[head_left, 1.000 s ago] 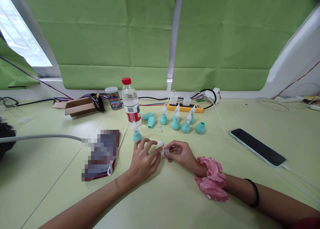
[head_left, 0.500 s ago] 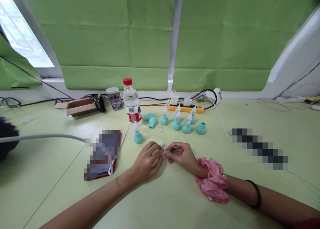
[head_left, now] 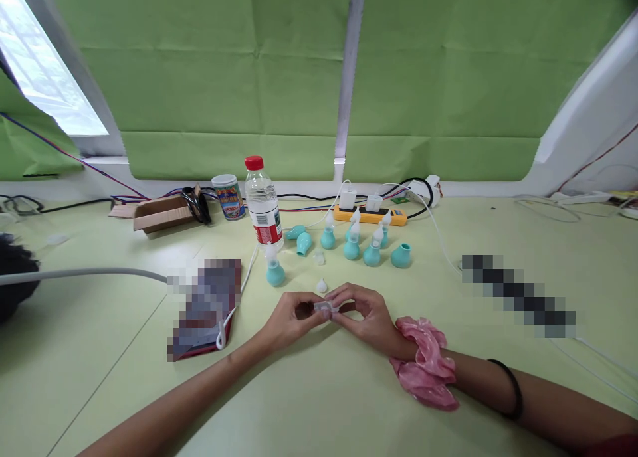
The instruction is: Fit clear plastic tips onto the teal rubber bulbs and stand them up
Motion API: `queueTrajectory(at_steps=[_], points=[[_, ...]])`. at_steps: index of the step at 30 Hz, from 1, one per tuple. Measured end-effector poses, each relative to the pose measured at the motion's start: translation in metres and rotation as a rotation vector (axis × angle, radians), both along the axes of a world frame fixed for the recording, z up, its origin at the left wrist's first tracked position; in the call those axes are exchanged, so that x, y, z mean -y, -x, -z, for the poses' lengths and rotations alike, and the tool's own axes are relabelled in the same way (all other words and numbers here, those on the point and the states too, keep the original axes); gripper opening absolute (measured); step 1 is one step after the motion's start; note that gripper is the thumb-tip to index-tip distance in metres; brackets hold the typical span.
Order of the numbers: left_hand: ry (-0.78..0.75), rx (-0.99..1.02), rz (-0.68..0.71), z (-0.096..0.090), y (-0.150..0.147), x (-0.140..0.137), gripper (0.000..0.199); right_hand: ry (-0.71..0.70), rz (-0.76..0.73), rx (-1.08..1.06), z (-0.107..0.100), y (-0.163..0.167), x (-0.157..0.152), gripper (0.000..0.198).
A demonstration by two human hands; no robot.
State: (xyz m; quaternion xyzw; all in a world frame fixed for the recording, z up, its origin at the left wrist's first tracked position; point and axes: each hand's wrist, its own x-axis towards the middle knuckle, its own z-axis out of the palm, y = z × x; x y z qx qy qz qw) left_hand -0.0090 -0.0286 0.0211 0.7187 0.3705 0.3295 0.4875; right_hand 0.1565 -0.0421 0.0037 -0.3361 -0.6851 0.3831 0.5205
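My left hand [head_left: 289, 321] and my right hand [head_left: 363, 314] meet fingertip to fingertip over the table, both pinching one small clear plastic piece [head_left: 325, 306]. A small white cone tip [head_left: 321, 285] lies on the table just beyond my fingers. Further back stand several teal bulbs with white tips [head_left: 351, 241], one teal bulb without a tip [head_left: 401, 256], two teal bulbs lying on their sides [head_left: 299, 238], and one more tipped bulb [head_left: 274, 268] by the bottle. A pink scrunchie [head_left: 423, 367] sits on my right wrist.
A water bottle with a red cap [head_left: 262, 204] stands behind my left hand, next to a printed can [head_left: 228, 196] and an open cardboard box [head_left: 157, 212]. An orange power strip [head_left: 369, 214] with chargers lies at the back. Blurred flat items lie left [head_left: 207, 304] and right [head_left: 518, 296].
Both hands have drawn a little toward me and turned so the fingertips pinch the clear piece together. The white cone tip now lies free on the table beyond them.
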Motion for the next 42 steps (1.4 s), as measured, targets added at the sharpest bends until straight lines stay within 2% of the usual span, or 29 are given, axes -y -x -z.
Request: queueTrajectory(at_steps=[5, 13, 16, 22, 29, 33, 39, 42], points=[[-0.016, -0.031, 0.067, 0.0007, 0.0005, -0.0010, 0.032, -0.003, 0.015, 0.040, -0.0014, 0.0005, 0.0003, 0.010], [-0.028, -0.065, 0.034, 0.0016, 0.0007, -0.0007, 0.034, -0.064, 0.008, 0.046, -0.0018, 0.0010, 0.0013, 0.010], [-0.026, -0.034, 0.004, 0.0017, -0.0002, 0.0000, 0.032, -0.082, 0.020, 0.056, -0.0016, 0.0011, 0.0015, 0.011], [0.085, 0.100, -0.025, 0.0021, -0.0026, 0.0017, 0.029, -0.091, 0.074, 0.053, -0.0017, 0.0008, 0.0021, 0.011], [-0.061, 0.061, -0.210, 0.0071, -0.0024, 0.0042, 0.027, -0.054, 0.057, 0.072, -0.0009, 0.0011, 0.0003, 0.016], [-0.122, 0.021, -0.205, 0.0071, -0.0029, 0.0049, 0.024, -0.027, 0.067, 0.086, 0.0003, 0.0010, -0.0006, 0.020], [-0.130, 0.053, -0.211, 0.0058, -0.0044, 0.0064, 0.029, 0.019, 0.091, 0.082, 0.0017, 0.0012, -0.0014, 0.017], [-0.137, 0.070, -0.225, 0.0077, -0.0044, 0.0049, 0.025, -0.018, 0.088, 0.130, 0.0003, 0.0009, -0.0018, 0.018]])
